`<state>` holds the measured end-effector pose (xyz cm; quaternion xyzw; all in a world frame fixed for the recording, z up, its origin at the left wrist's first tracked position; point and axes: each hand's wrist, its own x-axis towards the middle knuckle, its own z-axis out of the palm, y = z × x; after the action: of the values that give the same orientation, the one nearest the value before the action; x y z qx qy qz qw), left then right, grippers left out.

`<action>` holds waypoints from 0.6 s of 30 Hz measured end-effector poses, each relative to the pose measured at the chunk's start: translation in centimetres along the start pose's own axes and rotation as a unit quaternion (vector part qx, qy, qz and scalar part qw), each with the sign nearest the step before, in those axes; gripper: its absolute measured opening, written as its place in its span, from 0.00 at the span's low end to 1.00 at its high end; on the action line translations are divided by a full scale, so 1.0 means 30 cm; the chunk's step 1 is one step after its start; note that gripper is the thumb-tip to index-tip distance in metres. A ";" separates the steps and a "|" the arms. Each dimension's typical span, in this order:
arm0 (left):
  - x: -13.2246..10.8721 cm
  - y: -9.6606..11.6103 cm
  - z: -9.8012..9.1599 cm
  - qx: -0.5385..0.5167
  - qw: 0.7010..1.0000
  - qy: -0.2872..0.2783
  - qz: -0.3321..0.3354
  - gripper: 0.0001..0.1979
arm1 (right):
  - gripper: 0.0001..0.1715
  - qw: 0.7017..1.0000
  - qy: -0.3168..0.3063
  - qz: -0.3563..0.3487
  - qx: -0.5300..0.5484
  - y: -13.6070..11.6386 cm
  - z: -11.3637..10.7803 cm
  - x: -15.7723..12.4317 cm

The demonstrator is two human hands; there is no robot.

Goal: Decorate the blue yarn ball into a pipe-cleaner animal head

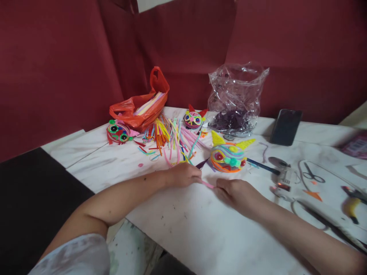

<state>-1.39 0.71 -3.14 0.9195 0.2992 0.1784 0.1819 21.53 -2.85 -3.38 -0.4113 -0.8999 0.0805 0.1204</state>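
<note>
A short pink pipe cleaner (208, 184) runs between my two hands, just above the white table. My left hand (183, 175) is closed round one end, and my right hand (236, 194) pinches the other; the fingertips are partly hidden. Just beyond them sits a round animal head (228, 159) made of coiled colourful pipe cleaners, with yellow ears, a red eye and an orange rim. A dark purple strip (202, 163) lies between my left hand and this head.
Behind are two similar heads (117, 131) (195, 117), loose pipe cleaners (162, 133), an orange plastic bag (129, 105) and a clear bag (237, 88). To the right are a phone (286, 127), a blurred device with a red light (285, 179), scissors (312, 175) and a yellow-handled tool (351, 208).
</note>
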 end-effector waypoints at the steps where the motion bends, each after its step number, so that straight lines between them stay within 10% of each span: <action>1: 0.002 -0.018 -0.028 -0.013 1.000 0.007 -0.009 0.12 | 0.18 1.000 0.012 -0.002 0.000 0.006 -0.024 -0.001; 7: 0.003 -0.097 -0.167 -0.112 0.981 0.109 -0.116 0.14 | 0.17 0.991 0.090 0.044 -0.088 0.060 -0.197 -0.032; 18: -0.004 -0.100 -0.179 -0.305 0.932 0.088 -0.175 0.10 | 0.26 0.989 0.096 0.114 -0.010 0.123 -0.273 -0.021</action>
<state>-5.28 4.13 0.19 0.7334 0.4018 0.3065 0.4547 26.91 -0.55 3.47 -0.5184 -0.8320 0.0447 0.1926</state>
